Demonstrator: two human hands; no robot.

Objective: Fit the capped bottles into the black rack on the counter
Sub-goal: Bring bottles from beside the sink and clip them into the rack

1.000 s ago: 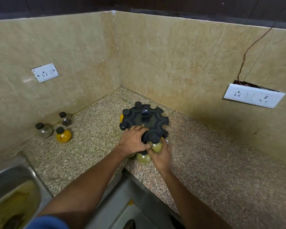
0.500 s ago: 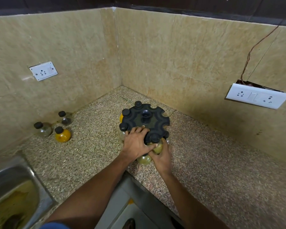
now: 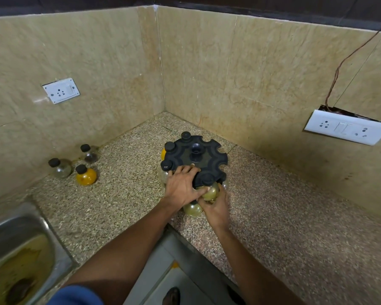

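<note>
Left hand [image 3: 182,186] rests flat on the black rack [image 3: 209,157] while right hand [image 3: 216,208] grips a yellowish bottle [image 3: 210,191] at its near edge

Beige marble-look walls [image 3: 240,69] meet in a corner above a speckled granite counter [image 3: 295,216]. A white socket [image 3: 61,90] sits on one wall, a switch plate [image 3: 348,127] (thin wire [image 3: 348,60] rising from it) on the other. A steel sink [image 3: 15,234] occupies the counter's near left corner.
</note>
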